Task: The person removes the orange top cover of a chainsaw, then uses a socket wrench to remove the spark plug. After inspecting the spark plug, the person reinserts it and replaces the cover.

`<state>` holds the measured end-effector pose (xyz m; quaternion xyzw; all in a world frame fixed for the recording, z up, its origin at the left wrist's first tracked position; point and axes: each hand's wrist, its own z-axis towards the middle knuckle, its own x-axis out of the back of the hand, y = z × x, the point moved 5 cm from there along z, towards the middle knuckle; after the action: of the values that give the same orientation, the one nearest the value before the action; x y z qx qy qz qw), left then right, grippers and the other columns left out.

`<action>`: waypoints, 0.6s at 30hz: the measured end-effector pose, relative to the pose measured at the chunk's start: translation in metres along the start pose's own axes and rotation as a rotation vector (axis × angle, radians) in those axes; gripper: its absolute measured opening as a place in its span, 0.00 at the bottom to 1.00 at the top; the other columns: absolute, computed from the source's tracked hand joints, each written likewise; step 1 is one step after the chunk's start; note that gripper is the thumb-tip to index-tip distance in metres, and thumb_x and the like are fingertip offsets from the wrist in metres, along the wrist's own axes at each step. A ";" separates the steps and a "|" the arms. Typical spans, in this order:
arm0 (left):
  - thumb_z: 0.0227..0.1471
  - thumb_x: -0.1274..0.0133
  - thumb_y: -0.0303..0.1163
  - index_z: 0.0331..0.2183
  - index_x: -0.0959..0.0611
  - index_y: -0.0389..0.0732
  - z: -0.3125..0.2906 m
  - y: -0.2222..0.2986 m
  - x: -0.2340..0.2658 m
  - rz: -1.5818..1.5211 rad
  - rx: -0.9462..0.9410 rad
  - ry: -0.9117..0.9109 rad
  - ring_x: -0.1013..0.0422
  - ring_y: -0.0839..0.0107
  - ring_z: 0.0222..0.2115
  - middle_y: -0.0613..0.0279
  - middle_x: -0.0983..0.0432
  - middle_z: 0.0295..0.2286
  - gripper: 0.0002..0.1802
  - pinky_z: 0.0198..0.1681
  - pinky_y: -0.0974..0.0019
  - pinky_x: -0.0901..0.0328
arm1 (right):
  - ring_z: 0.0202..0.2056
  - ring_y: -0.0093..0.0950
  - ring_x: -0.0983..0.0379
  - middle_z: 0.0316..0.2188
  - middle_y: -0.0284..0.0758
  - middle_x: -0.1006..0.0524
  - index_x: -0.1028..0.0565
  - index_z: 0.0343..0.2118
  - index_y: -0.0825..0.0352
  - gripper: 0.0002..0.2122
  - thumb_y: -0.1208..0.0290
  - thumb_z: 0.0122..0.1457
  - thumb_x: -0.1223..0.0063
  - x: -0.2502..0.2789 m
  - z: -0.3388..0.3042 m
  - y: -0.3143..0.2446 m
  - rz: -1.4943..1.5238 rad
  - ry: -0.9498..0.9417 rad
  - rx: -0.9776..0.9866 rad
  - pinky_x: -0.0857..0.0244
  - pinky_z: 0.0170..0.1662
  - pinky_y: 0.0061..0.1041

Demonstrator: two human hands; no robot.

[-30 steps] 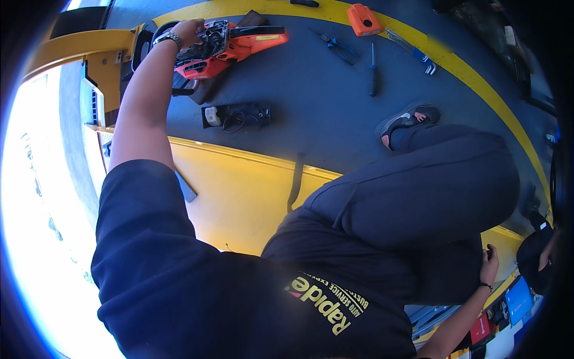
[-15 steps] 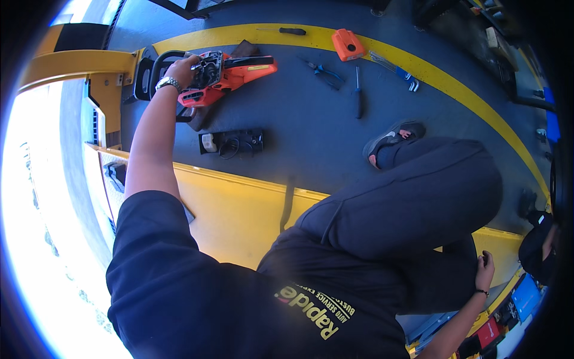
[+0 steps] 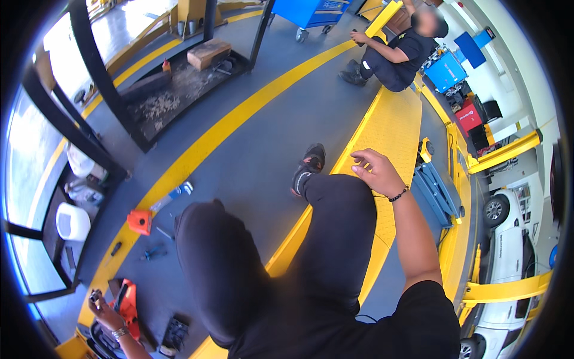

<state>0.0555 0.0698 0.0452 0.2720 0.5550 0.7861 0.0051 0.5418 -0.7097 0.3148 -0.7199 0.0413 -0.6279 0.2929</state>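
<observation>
At the lower left, my left hand point(image 3: 106, 314) is raised beside an orange chainsaw point(image 3: 127, 302) on the floor. Its fingers are closed on a small, roundish metallic part point(image 3: 95, 295), too small to name exactly. My right hand point(image 3: 380, 172) hovers near my right knee, over the yellow ramp, fingers loosely spread and holding nothing. A black housing part point(image 3: 174, 334) lies close to the saw. Beyond it are blurred pliers point(image 3: 154, 252), a screwdriver point(image 3: 116, 248), an orange cover point(image 3: 139, 221) and a set of hex keys point(image 3: 179, 191).
I sit on a yellow ramp point(image 3: 394, 119). Farther along it another person point(image 3: 400, 54) sits. A black metal frame point(image 3: 95, 72) with white containers point(image 3: 73, 221) stands at left. A blue wheeled cabinet point(image 3: 311, 13) is at the back, a white vehicle point(image 3: 505, 257) at right.
My view has swung to the right and up. My left hand has come off the chainsaw and now holds a small part. My right hand has risen from beside my thigh to my knee.
</observation>
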 end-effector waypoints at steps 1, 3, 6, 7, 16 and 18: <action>0.64 0.50 0.25 0.54 0.27 0.36 0.007 0.041 -0.040 -0.058 -0.027 -0.051 0.25 0.65 0.47 0.54 0.24 0.52 0.17 0.51 0.62 0.30 | 0.40 0.33 0.22 0.41 0.40 0.20 0.23 0.49 0.69 0.17 0.65 0.61 0.39 -0.002 0.010 0.015 0.025 0.025 0.002 0.27 0.45 0.30; 0.64 0.51 0.22 0.56 0.30 0.37 0.016 0.126 -0.126 -0.174 -0.101 -0.176 0.26 0.66 0.48 0.56 0.28 0.54 0.20 0.50 0.63 0.30 | 0.41 0.33 0.22 0.40 0.40 0.20 0.23 0.50 0.68 0.17 0.64 0.61 0.39 -0.017 0.043 0.046 0.115 0.055 -0.052 0.28 0.46 0.31; 0.61 0.52 0.21 0.54 0.28 0.38 0.015 0.266 -0.251 -0.380 -0.079 -0.416 0.27 0.71 0.46 0.56 0.26 0.52 0.19 0.50 0.67 0.31 | 0.47 0.38 0.23 0.43 0.43 0.20 0.24 0.52 0.66 0.20 0.59 0.62 0.41 -0.058 0.097 0.107 0.104 -0.066 -0.119 0.29 0.51 0.37; 0.61 0.53 0.20 0.54 0.29 0.38 0.016 0.297 -0.291 -0.420 -0.084 -0.516 0.27 0.70 0.46 0.55 0.27 0.52 0.19 0.50 0.66 0.31 | 0.48 0.39 0.23 0.44 0.43 0.21 0.25 0.53 0.66 0.20 0.59 0.62 0.43 -0.067 0.116 0.133 -0.016 -0.097 -0.136 0.29 0.52 0.39; 0.51 0.39 0.33 0.50 0.30 0.44 -0.052 0.456 -0.535 -0.697 0.213 -1.510 0.26 0.58 0.46 0.49 0.27 0.44 0.26 0.52 0.51 0.29 | 0.67 0.45 0.44 0.68 0.45 0.44 0.32 0.63 0.56 0.25 0.50 0.68 0.55 -0.168 0.059 0.366 -0.427 0.057 -0.379 0.50 0.70 0.47; 0.51 0.39 0.34 0.50 0.31 0.45 -0.065 0.464 -0.566 -0.579 0.179 -1.636 0.26 0.58 0.46 0.48 0.26 0.43 0.27 0.52 0.50 0.30 | 0.67 0.44 0.44 0.67 0.43 0.41 0.31 0.62 0.56 0.24 0.51 0.67 0.53 -0.190 0.053 0.367 -0.438 0.232 -0.311 0.54 0.71 0.48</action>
<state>0.6461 -0.3406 0.1968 0.5990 0.4841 0.2653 0.5801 0.6642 -0.9119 -0.0284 -0.6713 0.0138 -0.7404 0.0299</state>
